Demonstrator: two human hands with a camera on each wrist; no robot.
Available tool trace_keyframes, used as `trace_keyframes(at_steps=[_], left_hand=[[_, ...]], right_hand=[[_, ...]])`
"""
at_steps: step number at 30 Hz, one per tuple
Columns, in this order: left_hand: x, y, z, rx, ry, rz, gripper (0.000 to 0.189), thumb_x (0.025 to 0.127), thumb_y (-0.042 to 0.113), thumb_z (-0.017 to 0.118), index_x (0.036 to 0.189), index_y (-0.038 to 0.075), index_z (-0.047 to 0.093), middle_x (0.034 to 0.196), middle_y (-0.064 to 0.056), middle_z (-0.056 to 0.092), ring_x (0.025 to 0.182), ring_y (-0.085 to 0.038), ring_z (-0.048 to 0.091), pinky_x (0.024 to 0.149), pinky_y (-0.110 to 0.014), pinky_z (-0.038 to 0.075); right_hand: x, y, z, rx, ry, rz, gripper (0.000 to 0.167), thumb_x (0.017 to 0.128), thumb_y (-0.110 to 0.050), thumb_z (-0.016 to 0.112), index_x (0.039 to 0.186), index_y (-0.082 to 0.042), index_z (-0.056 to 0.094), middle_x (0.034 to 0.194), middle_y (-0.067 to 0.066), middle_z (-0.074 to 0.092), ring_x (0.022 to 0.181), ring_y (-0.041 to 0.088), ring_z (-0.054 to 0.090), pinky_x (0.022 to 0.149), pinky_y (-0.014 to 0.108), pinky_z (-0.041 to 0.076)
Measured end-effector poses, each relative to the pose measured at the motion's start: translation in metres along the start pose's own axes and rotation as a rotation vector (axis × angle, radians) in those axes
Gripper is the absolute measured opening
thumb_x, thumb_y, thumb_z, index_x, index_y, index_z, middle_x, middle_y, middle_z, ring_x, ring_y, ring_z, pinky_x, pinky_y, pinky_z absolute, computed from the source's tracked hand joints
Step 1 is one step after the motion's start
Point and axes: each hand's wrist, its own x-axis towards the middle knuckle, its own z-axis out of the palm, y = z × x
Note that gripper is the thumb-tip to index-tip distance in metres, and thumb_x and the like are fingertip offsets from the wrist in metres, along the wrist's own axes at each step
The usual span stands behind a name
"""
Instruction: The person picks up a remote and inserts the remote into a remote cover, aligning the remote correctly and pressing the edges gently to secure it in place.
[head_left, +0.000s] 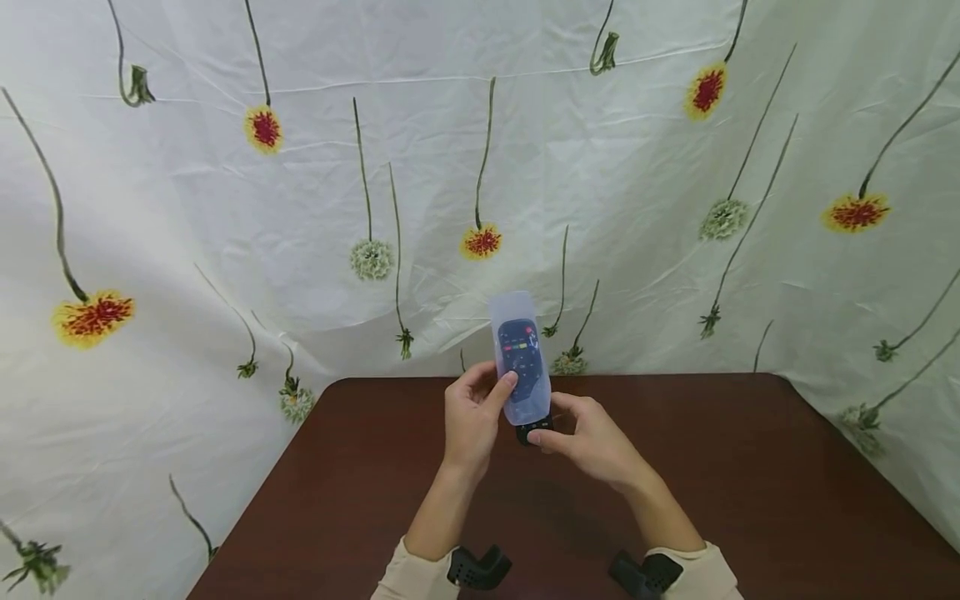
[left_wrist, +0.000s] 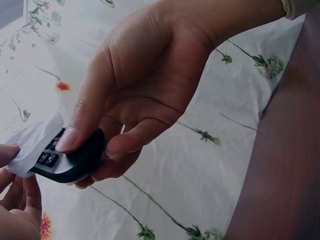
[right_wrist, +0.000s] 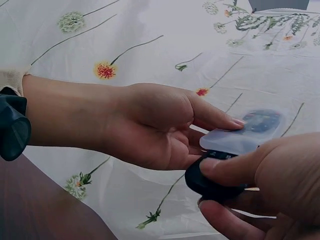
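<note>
A dark remote control (head_left: 521, 354) with coloured buttons shows through a translucent cover (head_left: 513, 303), held tilted above the table's far edge. My left hand (head_left: 472, 412) grips the cover from the left, its thumb lying across the front. At the lower end, my right hand (head_left: 592, 437) pinches the remote's bare black end (right_wrist: 210, 182), which sticks out of the cover. The left wrist view has the right thumb pressing beside the black buttons (left_wrist: 47, 159), while the left fingertips hold the bunched edge of the whitish cover (left_wrist: 35, 145).
A dark brown table (head_left: 375, 483) lies below both hands. Behind it hangs a white cloth (head_left: 300, 208) printed with flowers, which also runs down along both sides. Black wrist devices (head_left: 478, 568) sit at both cuffs.
</note>
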Motion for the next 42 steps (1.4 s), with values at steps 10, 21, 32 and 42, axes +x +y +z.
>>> trace_keyframes(at_steps=[10, 21, 32, 42], left_hand=[[0.0004, -0.0006, 0.0012, 0.012, -0.038, 0.012, 0.022, 0.097, 0.007, 0.074, 0.116, -0.005, 0.073, 0.105, -0.016, 0.072, 0.090, -0.023, 0.068, 0.077, -0.029, 0.057], [-0.0014, -0.0049, 0.0072, 0.027, -0.048, 0.046, 0.026, 0.097, 0.005, 0.074, 0.120, -0.006, 0.071, 0.106, -0.017, 0.071, 0.091, -0.024, 0.069, 0.079, -0.029, 0.058], [-0.0036, -0.0013, 0.0075, 0.043, -0.074, 0.008, 0.030, 0.095, 0.003, 0.075, 0.122, -0.007, 0.069, 0.110, -0.018, 0.070, 0.095, -0.028, 0.073, 0.079, -0.031, 0.060], [-0.0033, -0.0010, 0.0054, 0.070, -0.130, -0.031, 0.031, 0.095, 0.003, 0.075, 0.123, -0.008, 0.068, 0.113, -0.019, 0.069, 0.097, -0.029, 0.072, 0.081, -0.031, 0.059]], right_hand=[[0.0001, -0.0004, 0.0011, 0.035, -0.020, -0.013, 0.045, 0.096, -0.005, 0.074, 0.139, 0.002, 0.060, 0.113, 0.012, 0.072, 0.090, 0.028, 0.073, 0.077, 0.043, 0.061], [-0.0001, -0.0007, 0.0016, 0.107, 0.013, 0.003, 0.045, 0.094, 0.002, 0.075, 0.135, 0.008, 0.061, 0.117, 0.019, 0.070, 0.094, 0.030, 0.073, 0.076, 0.040, 0.061], [0.0001, -0.0042, 0.0016, 0.106, 0.017, -0.001, 0.043, 0.094, 0.002, 0.074, 0.134, 0.013, 0.059, 0.120, 0.024, 0.068, 0.091, 0.030, 0.074, 0.075, 0.038, 0.061], [-0.0010, -0.0032, 0.0006, 0.097, 0.023, 0.010, 0.042, 0.094, 0.001, 0.075, 0.131, 0.013, 0.061, 0.116, 0.022, 0.070, 0.089, 0.029, 0.075, 0.074, 0.038, 0.062]])
